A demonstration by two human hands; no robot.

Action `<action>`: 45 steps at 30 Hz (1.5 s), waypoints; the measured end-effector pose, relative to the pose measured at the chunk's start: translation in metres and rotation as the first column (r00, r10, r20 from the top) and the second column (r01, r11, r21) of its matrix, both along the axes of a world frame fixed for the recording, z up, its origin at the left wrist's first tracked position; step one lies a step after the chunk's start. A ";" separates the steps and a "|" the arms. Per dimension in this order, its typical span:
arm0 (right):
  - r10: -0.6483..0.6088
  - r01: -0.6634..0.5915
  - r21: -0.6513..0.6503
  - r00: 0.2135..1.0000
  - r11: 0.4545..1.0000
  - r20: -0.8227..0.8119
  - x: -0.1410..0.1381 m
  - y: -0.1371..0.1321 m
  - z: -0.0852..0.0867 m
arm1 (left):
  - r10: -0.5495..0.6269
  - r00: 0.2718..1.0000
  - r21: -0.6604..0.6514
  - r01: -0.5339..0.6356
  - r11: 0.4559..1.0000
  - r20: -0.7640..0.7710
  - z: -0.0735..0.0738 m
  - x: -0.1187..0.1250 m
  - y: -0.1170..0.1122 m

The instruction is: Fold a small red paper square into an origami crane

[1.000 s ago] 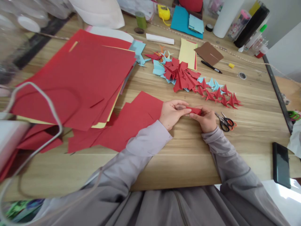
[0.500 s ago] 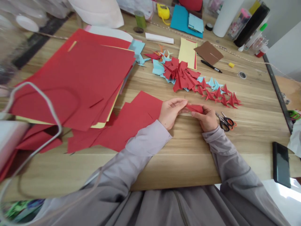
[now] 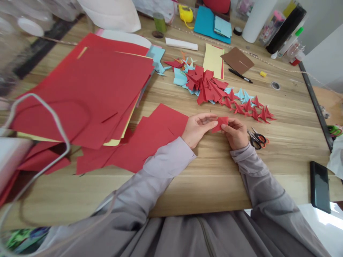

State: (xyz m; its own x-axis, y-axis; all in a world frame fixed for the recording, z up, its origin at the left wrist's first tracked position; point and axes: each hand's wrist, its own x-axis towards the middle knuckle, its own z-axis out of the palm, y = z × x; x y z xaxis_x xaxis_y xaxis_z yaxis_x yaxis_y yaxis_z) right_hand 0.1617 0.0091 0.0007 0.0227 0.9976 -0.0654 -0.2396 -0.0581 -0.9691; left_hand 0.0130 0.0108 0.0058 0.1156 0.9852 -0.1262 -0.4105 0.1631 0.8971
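Note:
A small folded piece of red paper (image 3: 220,123) is held just above the wooden table (image 3: 214,178) between both hands. My left hand (image 3: 197,129) pinches its left end with curled fingers. My right hand (image 3: 236,132) grips its right end with thumb and fingers closed. A row of finished red and light blue paper cranes (image 3: 214,89) lies just beyond the hands. Loose red paper squares (image 3: 150,139) lie to the left of my left hand.
A big pile of red sheets (image 3: 85,89) covers the left of the table. Scissors (image 3: 257,138) lie right of my right hand. A black phone (image 3: 320,186) sits at the right front edge. A pen (image 3: 240,75), brown card (image 3: 237,60), yellow paper (image 3: 213,60), blue paper (image 3: 211,23) and bottles (image 3: 286,30) stand further back.
The folded red piece has turned in my fingers and now looks shorter and wider. Both hands stay at the same spot.

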 end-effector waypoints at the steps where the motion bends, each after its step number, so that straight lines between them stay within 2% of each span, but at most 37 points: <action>1: 0.028 -0.029 0.021 0.999 0.999 0.031 0.001 -0.001 -0.001 | -0.005 1.000 -0.005 0.005 1.000 -0.005 0.000 0.000 0.000; 5: 0.043 -0.051 0.065 0.992 0.997 0.118 0.002 -0.003 -0.007 | 0.016 0.998 -0.004 -0.016 1.000 -0.060 0.002 0.000 -0.001; 11: 0.047 -0.053 0.069 0.995 0.996 0.083 0.002 -0.003 -0.009 | 0.066 0.992 0.018 -0.064 0.998 -0.105 0.002 0.000 -0.001; 22: -0.031 0.028 0.054 0.998 0.998 0.061 0.001 -0.003 -0.011 | 0.017 1.000 -0.065 -0.016 0.998 0.017 0.005 0.003 -0.002; 29: 0.005 -0.005 0.091 1.000 0.996 0.003 0.000 -0.004 -0.004 | -0.012 0.998 -0.092 0.018 0.996 0.060 0.005 0.000 -0.002; 35: -0.045 0.048 0.056 0.997 0.997 -0.068 -0.003 -0.004 0.000 | -0.022 0.988 -0.110 0.038 0.993 0.151 0.007 0.001 -0.001; 42: -0.037 0.040 0.033 0.997 0.999 -0.073 -0.003 -0.003 0.000 | -0.011 0.988 -0.136 0.032 0.990 0.153 0.008 0.001 -0.001; 45: -0.046 0.050 0.067 0.998 0.997 -0.053 -0.001 -0.003 -0.003 | -0.038 0.981 -0.123 0.062 0.990 0.192 0.008 0.000 0.000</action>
State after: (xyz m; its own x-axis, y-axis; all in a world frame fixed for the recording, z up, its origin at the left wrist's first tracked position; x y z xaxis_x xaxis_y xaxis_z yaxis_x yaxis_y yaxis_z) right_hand 0.1603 0.0064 -0.0021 0.0688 0.9976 0.0005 -0.2898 0.0204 -0.9569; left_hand 0.0134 0.0103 0.0136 0.1982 0.9548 -0.2215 -0.5588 0.2958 0.7748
